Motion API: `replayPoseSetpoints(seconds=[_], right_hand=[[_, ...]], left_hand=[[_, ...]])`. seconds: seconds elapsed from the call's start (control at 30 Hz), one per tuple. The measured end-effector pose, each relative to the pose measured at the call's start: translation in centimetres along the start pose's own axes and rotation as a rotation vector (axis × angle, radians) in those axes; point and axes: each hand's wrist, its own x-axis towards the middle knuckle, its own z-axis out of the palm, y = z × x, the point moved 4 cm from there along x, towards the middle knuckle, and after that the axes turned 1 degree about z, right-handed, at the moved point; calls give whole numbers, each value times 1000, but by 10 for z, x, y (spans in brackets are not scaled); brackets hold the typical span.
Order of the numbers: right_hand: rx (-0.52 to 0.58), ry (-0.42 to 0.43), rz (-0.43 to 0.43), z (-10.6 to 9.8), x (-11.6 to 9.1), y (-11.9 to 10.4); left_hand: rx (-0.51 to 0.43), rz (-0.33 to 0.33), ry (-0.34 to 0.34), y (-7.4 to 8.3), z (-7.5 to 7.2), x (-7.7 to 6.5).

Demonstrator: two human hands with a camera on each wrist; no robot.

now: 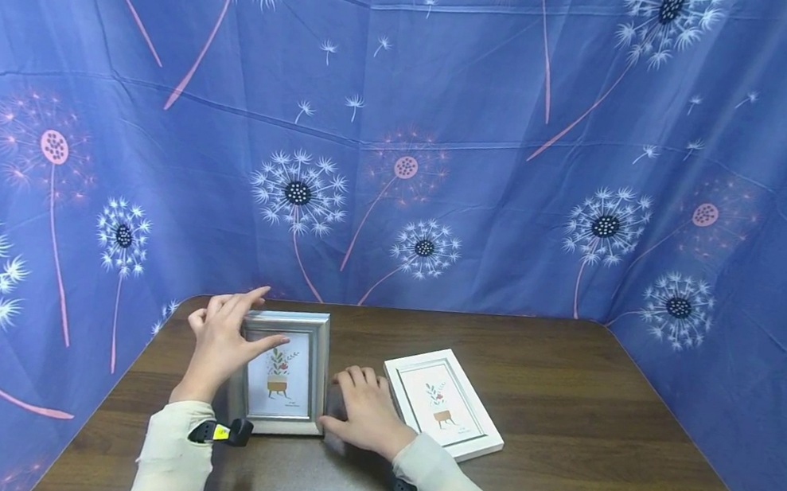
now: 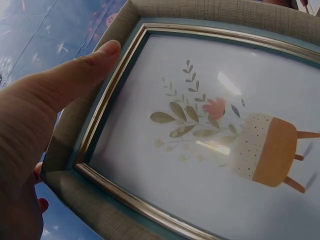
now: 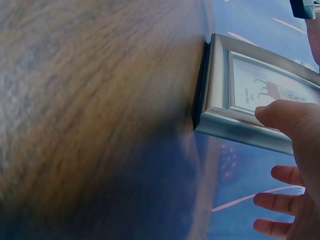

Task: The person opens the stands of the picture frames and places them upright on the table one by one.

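Observation:
A silver-grey picture frame [image 1: 319, 370] stands upright on the table at the left, showing a print of a potted plant. My left hand [image 1: 219, 347] is at its upper left corner, thumb and fingers spread wide. In the left wrist view the thumb [image 2: 75, 77] overlaps the frame's rim [image 2: 82, 117], and fingertips show past its corner. Beside the lower right edge is my right hand [image 1: 370, 413], its thumb near the frame. From the right wrist view, that thumb [image 3: 282, 116] crosses in front of the silver frame [image 3: 240, 127], with the other fingers apart and extended.
A white picture frame [image 1: 480, 447] with a similar print lies face up, angled, just right of my right hand. The brown wooden table [image 1: 580, 457] extends to the right. Blue dandelion-patterned cloth [image 1: 510, 234] hangs behind and at both sides.

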Motion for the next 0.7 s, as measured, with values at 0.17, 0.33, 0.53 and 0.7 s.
replayPoseSetpoints(seconds=[0.17, 0.33, 0.53, 0.7], right_hand=[[-1, 19, -4, -3, -2, 2], [-16, 47, -12, -5, -1, 5], [-18, 90, -21, -8, -2, 8], [-32, 109, -25, -12, -5, 13]], left_hand=[[18, 23, 9, 2, 1, 0], [36, 55, 21, 8, 0, 1], [47, 76, 9, 15, 0, 1], [43, 85, -6, 21, 1, 0]])
